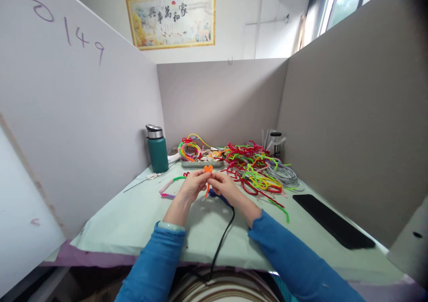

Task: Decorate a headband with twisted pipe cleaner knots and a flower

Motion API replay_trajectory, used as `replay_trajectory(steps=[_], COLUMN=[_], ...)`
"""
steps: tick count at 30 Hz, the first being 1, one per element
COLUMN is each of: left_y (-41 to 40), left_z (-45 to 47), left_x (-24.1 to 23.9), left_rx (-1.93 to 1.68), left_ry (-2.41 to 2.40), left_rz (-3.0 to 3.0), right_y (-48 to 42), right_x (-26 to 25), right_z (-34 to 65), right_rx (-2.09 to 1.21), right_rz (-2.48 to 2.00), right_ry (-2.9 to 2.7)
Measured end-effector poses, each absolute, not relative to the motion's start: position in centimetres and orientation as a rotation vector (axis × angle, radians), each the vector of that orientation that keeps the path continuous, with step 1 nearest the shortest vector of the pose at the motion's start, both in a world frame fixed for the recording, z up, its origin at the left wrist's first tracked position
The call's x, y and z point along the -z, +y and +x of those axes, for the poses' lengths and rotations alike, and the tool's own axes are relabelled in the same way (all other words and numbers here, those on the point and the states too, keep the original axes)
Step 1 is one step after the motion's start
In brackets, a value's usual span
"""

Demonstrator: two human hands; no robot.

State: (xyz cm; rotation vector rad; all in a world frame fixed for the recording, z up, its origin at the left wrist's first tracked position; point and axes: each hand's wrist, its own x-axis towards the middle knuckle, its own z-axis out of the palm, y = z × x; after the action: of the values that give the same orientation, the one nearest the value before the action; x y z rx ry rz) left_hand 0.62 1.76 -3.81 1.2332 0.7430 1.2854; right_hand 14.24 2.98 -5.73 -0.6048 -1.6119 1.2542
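The work in hand is a fuzzy, bright orange piece of bendable stem (207,169), which is held up above the middle of the table (133,230). The left hand (194,185) pinches it from one side, and the right hand (226,188) pinches it from the other side, with the fingertips nearly meeting. As far as I can see, the upper part is already bent into small rounded loops, while a straight orange tail hangs below the fingers, so I judge that the shaping is only partly done. Whether the loops are fixed, I cannot tell, because the fingers cover the joint. On the table, a bent strip in pink, green and purple (166,186) lies near the left hand. Beyond the right hand, a large tangled pile of coloured fuzzy stems (254,164) appears mostly unshaped.
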Motion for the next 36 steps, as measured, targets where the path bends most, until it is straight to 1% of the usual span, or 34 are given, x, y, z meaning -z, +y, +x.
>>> replay_trajectory(steps=[5,10,12,15,19,21,29,36], left_y=[1.5,1.3,1.4,1.6,1.7,1.7,1.4,1.2], left_z=[0.7,0.7,0.7,0.6,0.5,0.6,0.7,0.6], left_x=[3.6,3.4,3.5,3.5,3.5,3.5,3.5,3.4], left_rx=[-1.339,-1.340,-1.344,-1.362,-1.375,-1.364,-1.276,-1.234], left_ry=[0.850,0.900,0.891,0.833,0.812,0.827,0.902,0.932], left_rz=[1.280,1.356,1.320,1.218,1.168,1.199,1.419,1.475], right_y=[2.9,3.4,3.4,3.2,2.9,3.0,4.1,4.0], right_x=[5.6,4.9,4.8,4.8,5.2,5.3,5.4,5.4], right_z=[14.6,16.1,16.4,16.1,15.1,14.8,15.3,15.3], right_rx=[-1.382,-1.787,-1.845,-1.716,-1.311,-1.178,-0.980,-0.868], right_rz=[-0.633,-0.512,-0.459,-0.464,-0.526,-0.571,-0.628,-0.647], right_ry=[-1.577,-1.447,-1.412,-1.458,-1.515,-1.472,-1.463,-1.487])
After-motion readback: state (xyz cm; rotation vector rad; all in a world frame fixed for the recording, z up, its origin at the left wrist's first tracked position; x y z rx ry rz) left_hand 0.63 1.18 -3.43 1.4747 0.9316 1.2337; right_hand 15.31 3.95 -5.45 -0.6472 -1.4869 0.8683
